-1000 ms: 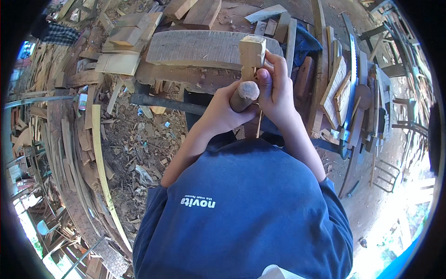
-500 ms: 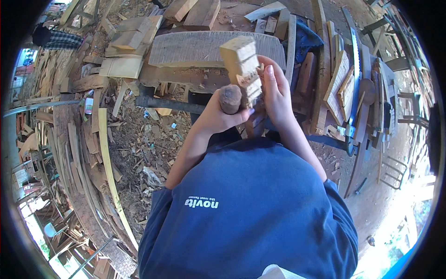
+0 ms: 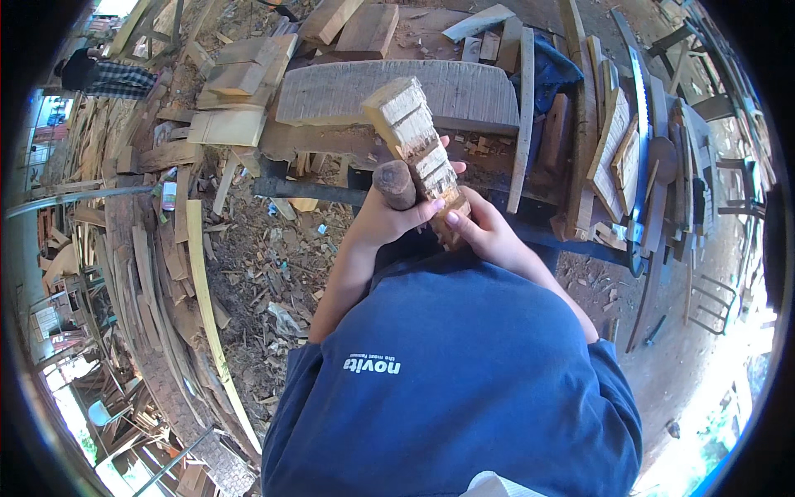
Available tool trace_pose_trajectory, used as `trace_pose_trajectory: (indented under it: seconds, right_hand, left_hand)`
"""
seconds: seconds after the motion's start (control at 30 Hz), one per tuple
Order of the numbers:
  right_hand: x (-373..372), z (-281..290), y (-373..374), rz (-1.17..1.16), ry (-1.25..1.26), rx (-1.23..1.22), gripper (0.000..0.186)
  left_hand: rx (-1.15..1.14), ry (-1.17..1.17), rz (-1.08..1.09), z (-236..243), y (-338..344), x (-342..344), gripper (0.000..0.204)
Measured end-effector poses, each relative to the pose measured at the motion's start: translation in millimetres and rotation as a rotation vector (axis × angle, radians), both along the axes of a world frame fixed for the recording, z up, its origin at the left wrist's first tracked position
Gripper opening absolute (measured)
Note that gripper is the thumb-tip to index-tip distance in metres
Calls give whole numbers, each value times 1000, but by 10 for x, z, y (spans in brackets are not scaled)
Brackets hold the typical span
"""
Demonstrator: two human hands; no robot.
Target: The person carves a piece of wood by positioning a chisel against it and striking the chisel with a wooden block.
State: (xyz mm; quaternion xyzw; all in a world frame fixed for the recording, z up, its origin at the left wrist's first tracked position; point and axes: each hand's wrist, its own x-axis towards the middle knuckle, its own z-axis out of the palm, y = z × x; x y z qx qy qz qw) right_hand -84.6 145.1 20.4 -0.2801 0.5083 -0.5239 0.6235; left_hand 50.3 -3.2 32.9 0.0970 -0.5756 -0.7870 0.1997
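A notched wooden block (image 3: 410,124), rough and splintered along its cut face, slants up and to the left in front of me. My left hand (image 3: 383,222) is closed round a dark, round-ended wooden handle (image 3: 394,184), its thumb pressed against the block's lower part. What the handle belongs to is hidden. Round the block's lower end my right hand (image 3: 490,234) is closed, thumb on the near face. Fingertips show behind the block's right side; whose hand they belong to is hard to tell. Behind the block lies a thick, curved plank (image 3: 331,91).
The plank rests on a workbench (image 3: 315,142) with offcuts (image 3: 368,31) and a blue cloth (image 3: 556,73). To the right are a long saw blade (image 3: 639,124) and stacked boards. Wood chips (image 3: 273,257) cover the ground at left, beside long strips (image 3: 207,306). A person in checks (image 3: 120,79) is at far left.
The block has tipped to the left. My right hand has moved down from the block's side to its lower end. My left hand still grips the handle.
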Motion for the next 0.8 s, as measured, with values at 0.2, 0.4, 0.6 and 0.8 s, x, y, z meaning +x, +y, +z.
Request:
trace_pose_trajectory:
  seconds: [0.2, 0.4, 0.6, 0.8]
  right_hand:
    - [20, -65, 61, -128, 204, -153, 43]
    - [48, -1, 28, -227, 440, -74, 45]
    - [75, 53, 45, -226, 527, -93, 44]
    - [21, 16, 11, -139, 150, -41, 38]
  left_hand:
    - [27, 5, -12, -23, 23, 33, 82]
    - [-277, -307, 232, 148, -1, 146, 45]
    - [-443, -424, 267, 384, -21, 209, 40]
    - [-486, -506, 341, 442, 78, 197, 39]
